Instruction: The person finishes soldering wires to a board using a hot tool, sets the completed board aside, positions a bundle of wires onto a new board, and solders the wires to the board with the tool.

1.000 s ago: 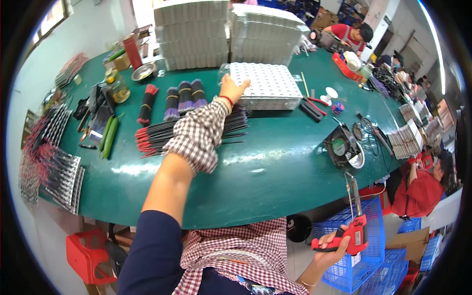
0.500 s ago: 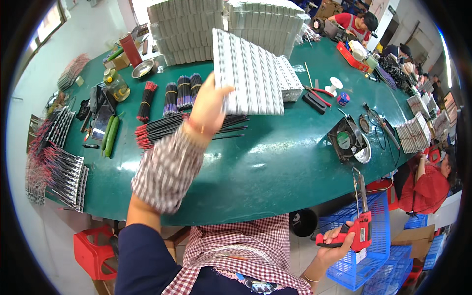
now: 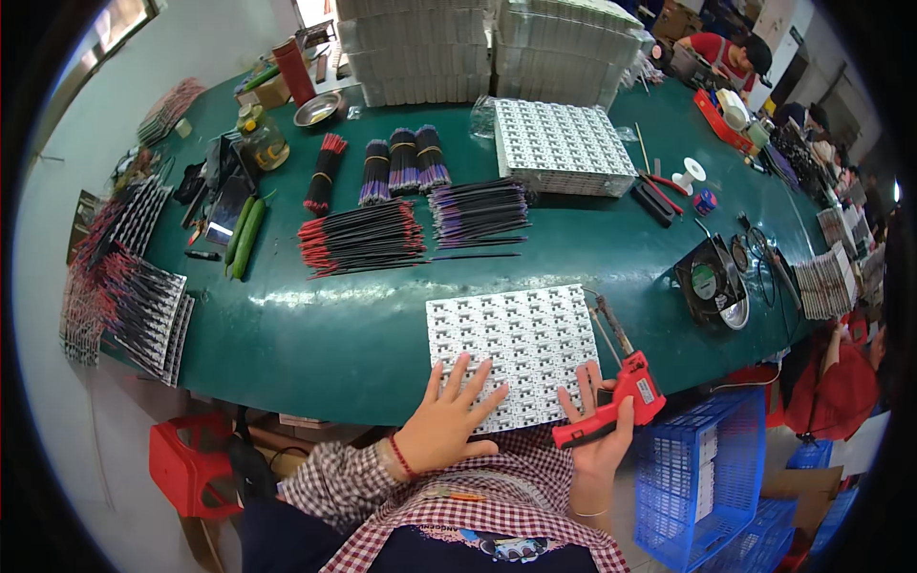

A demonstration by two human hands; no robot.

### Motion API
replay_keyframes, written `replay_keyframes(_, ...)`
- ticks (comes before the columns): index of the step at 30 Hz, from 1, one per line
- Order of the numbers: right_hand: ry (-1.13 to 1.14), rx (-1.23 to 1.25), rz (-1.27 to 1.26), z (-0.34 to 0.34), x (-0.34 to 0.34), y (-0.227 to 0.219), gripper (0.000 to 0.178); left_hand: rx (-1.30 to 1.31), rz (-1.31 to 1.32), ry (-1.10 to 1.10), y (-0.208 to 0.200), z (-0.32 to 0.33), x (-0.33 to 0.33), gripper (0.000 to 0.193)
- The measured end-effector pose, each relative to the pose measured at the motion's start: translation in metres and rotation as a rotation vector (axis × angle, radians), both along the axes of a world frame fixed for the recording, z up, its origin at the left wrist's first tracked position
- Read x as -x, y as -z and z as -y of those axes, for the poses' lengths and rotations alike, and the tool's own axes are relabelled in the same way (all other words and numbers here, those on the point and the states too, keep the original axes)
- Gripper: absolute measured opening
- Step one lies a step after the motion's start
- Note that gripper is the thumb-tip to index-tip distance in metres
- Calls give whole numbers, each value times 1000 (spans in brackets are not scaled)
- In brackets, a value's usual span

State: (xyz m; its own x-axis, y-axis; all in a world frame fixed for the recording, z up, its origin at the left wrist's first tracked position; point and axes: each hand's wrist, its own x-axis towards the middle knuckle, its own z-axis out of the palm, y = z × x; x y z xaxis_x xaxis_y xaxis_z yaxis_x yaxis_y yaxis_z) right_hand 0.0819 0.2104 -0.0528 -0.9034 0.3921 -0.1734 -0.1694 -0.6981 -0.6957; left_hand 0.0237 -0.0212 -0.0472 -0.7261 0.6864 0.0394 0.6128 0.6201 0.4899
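Circuit panel (image 3: 516, 346), lifted off the far stack (image 3: 559, 148) 0.5 s ago, is now lying at the bench's near edge; left hand (image 3: 449, 420) is pressing it flat, fingers spread; right hand (image 3: 597, 430) is gripping the red soldering gun (image 3: 616, 396).

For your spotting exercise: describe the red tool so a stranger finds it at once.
Start at the green table and go to its near edge, right of the white panel. The red pistol-shaped tool sits in the right hand, its thin metal tip pointing up.
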Motion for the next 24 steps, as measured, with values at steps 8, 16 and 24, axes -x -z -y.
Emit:
replay_keyframes(8,-21,136,-59,-20,15,10,35,202,161,437,-29,-13,90,56)
replay_keyframes(16,18,59,-29,-15,15,10,32,18,-753,-148,37,-37,241,67)
replay_keyframes(24,4,15,-33,-19,12,12,36,-107,-573,-162,6,-12,228,68)
